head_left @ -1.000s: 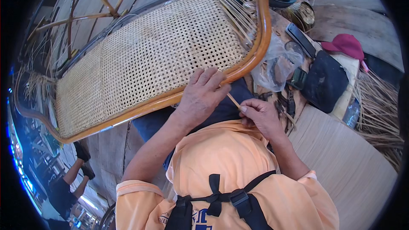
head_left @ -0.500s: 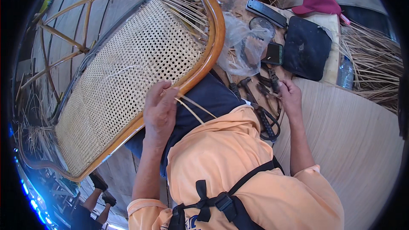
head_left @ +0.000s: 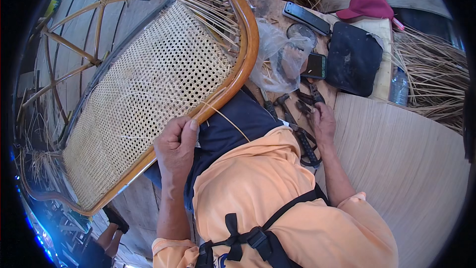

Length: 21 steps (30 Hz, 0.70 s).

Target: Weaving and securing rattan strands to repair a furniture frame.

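1. Head view: we look down on a person in an orange shirt (head_left: pixel 277 188) seated with a cane-seat chair frame (head_left: pixel 148 89) tilted across the lap.
2. We note the left hand (head_left: pixel 176 144) closed on the wooden rim (head_left: pixel 243 54) at the lower edge of the woven panel, thumb up against the rim, pinching a thin cane strand (head_left: pixel 228 119) that runs off toward the shirt.
3. We note the right hand (head_left: pixel 322 121) well apart from the left, resting palm down on the counter (head_left: pixel 411 168) among a group of dark metal hand tools (head_left: pixel 297 114). The fingers lie curled over the tools; we cannot tell whether they grip any one of them.
4. The woven panel is finished over most of its length; loose cane ends (head_left: pixel 208 5) stand out along its upper end near the rim.
5. Beside the rim lies a clear plastic bag (head_left: pixel 277 54), with a dark phone (head_left: pixel 315 65) just next to it.
6. Farther along the counter we record a black pouch (head_left: pixel 353 57), a long black case (head_left: pixel 306 18), a red cap (head_left: pixel 368 6) and a clear bottle (head_left: pixel 398 85).
7. A bundle of raw cane (head_left: pixel 436 74) lies at the right edge of the view, beyond the bottle.
8. A black harness strap (head_left: pixel 258 238) crosses the shirt at the lower edge.
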### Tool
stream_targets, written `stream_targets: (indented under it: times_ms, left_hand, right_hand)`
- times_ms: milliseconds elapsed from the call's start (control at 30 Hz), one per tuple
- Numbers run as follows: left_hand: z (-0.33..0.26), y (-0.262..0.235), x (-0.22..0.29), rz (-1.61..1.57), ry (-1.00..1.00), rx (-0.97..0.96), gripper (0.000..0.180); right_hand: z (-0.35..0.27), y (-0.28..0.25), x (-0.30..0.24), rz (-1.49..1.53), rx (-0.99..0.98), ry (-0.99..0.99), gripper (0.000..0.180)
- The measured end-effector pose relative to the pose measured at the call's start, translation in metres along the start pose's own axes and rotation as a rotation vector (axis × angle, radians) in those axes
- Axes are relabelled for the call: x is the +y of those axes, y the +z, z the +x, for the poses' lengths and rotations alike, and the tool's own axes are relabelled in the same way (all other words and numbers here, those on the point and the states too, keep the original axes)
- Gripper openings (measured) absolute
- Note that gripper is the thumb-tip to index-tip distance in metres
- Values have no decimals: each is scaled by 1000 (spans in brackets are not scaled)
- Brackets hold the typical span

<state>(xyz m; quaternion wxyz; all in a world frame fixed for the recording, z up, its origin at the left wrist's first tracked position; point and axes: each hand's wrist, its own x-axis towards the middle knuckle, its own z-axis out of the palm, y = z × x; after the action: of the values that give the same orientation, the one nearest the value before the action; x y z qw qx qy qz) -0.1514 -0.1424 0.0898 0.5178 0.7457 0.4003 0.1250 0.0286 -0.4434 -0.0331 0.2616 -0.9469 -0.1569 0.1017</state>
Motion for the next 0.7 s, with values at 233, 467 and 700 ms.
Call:
stream_targets:
  times_ms: [233,467,700]
  left_hand:
    - [-17,8,-8,-145,-147,-155,10]
    - [-24,15,1,-27,-75,-209,12]
    - [-28,15,4,-243,-43,-111,13]
  right_hand:
    - [33,15,26,-247,37,-49,31]
    - [17,-18,11,-8,137,-160,25]
    - [2,-40,-123,654,-326,36,32]
